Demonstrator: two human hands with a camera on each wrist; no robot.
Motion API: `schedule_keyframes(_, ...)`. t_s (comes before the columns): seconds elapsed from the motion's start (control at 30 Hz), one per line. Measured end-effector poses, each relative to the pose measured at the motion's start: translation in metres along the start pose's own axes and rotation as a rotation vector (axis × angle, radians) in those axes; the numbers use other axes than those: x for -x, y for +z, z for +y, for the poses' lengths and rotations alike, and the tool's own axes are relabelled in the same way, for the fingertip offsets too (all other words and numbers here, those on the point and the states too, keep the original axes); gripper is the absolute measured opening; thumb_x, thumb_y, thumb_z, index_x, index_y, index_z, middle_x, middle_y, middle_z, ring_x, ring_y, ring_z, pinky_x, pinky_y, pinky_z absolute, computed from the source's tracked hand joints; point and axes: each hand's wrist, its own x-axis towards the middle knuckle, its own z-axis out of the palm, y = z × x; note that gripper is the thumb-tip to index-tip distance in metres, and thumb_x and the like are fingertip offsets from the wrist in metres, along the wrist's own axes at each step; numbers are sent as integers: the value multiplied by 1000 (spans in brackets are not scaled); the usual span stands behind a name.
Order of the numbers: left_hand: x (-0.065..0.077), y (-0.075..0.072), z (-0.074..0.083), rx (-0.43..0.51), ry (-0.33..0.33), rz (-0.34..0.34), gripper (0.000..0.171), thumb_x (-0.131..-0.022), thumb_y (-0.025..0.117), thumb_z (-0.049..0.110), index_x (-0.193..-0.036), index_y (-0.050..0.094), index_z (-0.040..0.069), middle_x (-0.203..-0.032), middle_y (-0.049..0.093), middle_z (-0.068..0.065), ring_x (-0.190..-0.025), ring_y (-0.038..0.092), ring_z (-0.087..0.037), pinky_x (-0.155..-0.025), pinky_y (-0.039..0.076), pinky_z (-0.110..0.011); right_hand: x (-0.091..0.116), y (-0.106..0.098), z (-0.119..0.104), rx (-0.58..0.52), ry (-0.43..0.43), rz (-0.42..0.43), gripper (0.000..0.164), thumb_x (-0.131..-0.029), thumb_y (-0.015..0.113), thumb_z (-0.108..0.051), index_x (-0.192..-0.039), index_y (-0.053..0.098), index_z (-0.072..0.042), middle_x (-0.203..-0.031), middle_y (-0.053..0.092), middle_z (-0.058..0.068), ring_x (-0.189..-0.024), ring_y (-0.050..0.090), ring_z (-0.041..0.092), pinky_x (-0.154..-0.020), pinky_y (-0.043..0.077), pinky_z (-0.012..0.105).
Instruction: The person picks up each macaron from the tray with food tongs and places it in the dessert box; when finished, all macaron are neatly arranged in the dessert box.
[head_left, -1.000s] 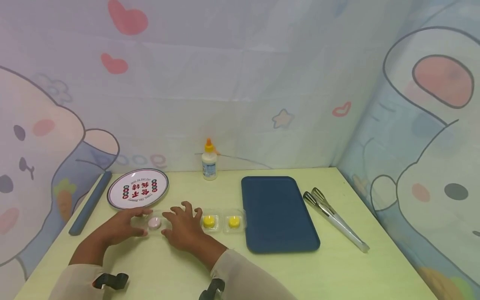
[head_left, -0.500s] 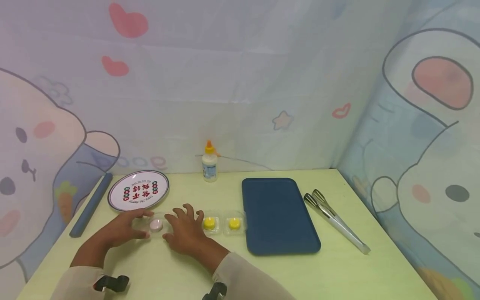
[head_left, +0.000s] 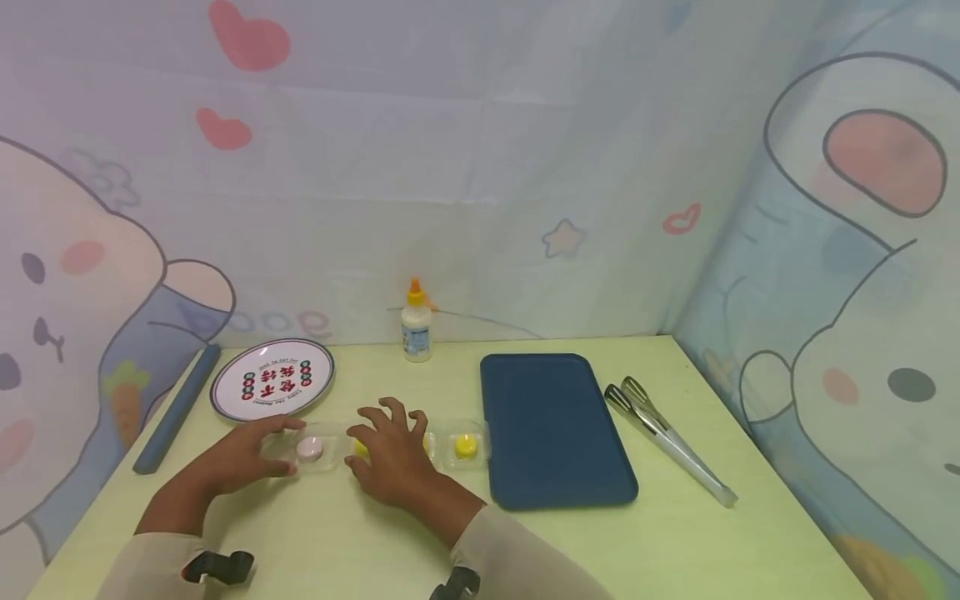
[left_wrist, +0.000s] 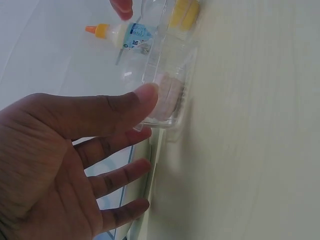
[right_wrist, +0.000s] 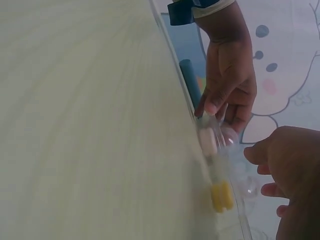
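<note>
A long clear plastic macaron box (head_left: 330, 463) lies on the table in the head view. Inside it sit a pink macaron (head_left: 309, 449) at the left end and yellow macarons (head_left: 466, 447) further right. My left hand (head_left: 243, 454) grips that left end, its thumb (left_wrist: 145, 97) on the near side and a fingertip at the box's corner in the left wrist view. Over the middle of the box is my right hand (head_left: 393, 458), fingers spread and loosely bent, partly hiding yellow macarons. In the right wrist view its fingers (right_wrist: 257, 152) look apart from the plastic.
Behind the left hand is a white plate (head_left: 272, 379) with red characters, beside a blue-grey bar (head_left: 176, 410). A glue bottle (head_left: 416, 322) stands at the back. Right of the box are a dark blue tray (head_left: 558, 433) and metal tongs (head_left: 671, 442).
My right hand has moved right along the box, from beside the pink macaron to over the yellow ones. The left hand keeps its hold on the box's end.
</note>
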Motion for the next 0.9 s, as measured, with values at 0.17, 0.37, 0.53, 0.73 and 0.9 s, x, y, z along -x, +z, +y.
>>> schedule_keyframes(0.17, 0, 0, -1, -13, 14, -5, 68, -82, 94, 19, -140, 66, -2, -144, 67, -30, -133, 60, -59, -107, 49, -75, 9, -4, 13, -36, -18, 59, 30, -104, 73, -42, -132, 75, -31, -157, 61, -7, -156, 39, 24, -112, 36, 58)
schedule_keyframes(0.37, 2, -4, 4, -40, 25, 14, 86, -83, 95, 26, -153, 55, -4, -156, 56, -35, -142, 51, -63, -111, 43, -78, 19, -12, 35, -99, -25, 91, 29, -105, 73, -38, -131, 76, -26, -155, 62, -4, -155, 41, 27, -112, 36, 61)
schedule_keyframes(0.53, 4, -4, 16, -26, 21, 39, 86, -87, 92, 30, -156, 52, -3, -159, 51, -35, -147, 44, -63, -114, 38, -80, 28, -23, 57, -104, -4, 109, 28, -105, 74, -35, -130, 77, -23, -154, 63, -1, -155, 41, 29, -112, 34, 64)
schedule_keyframes(0.73, 8, 7, 33, -72, 19, 101, 83, -92, 88, 35, -156, 51, -2, -160, 47, -35, -148, 42, -62, -113, 37, -83, 43, -28, 87, -161, 25, 207, 25, -99, 81, -23, -122, 79, -15, -147, 67, 8, -148, 46, 37, -106, 32, 69)
schedule_keyframes(0.9, 10, 15, 46, -124, -2, 267, 71, -92, 88, 29, -150, 57, 1, -160, 45, -34, -145, 44, -61, -111, 39, -82, 57, -34, 112, -169, 81, 234, 26, -97, 82, -22, -122, 79, -13, -147, 67, 11, -147, 46, 42, -104, 30, 72)
